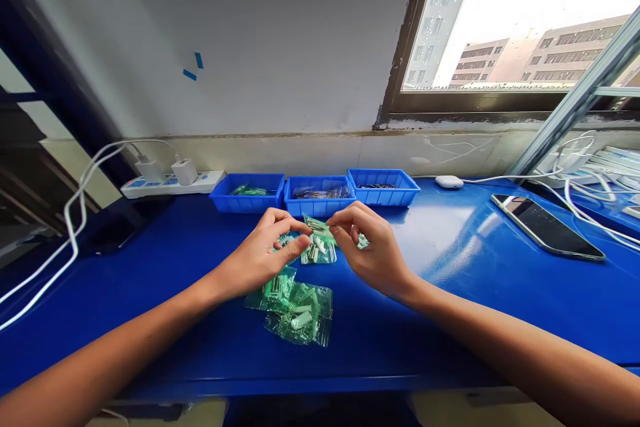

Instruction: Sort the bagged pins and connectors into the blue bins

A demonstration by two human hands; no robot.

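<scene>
a small green bag (316, 225) is held just above the blue table (450, 307), near its middle and in front of a row of trays. its left edge is pinched between thumb and forefinger of the left hand (257, 257), and its right edge between thumb and forefinger of the right hand (373, 247). the fingers of both hands are closed narrowly on the bag, and the remaining fingers are curled inward. a second bag (320, 252), filled with white parts, lies on the table directly beneath the held one and is partly hidden by both hands. a loose pile of bags (300, 310) lies nearer the person, and its upper edge is covered by the left hand. behind the hands, three trays are set side by side along the foot of the wall. green bags are held in the left tray (245, 203), clear packets of unclear content in the middle tray (317, 207), and small dark parts in the right tray (385, 197). a white power strip (200, 181) with two plugs is placed left of the trays, and a white cable (75, 213) is trailed from it over the left edge. a white case (449, 181) lies just right of the trays. a phone (547, 227) lies face up, well apart to the right, beside further cables.
</scene>
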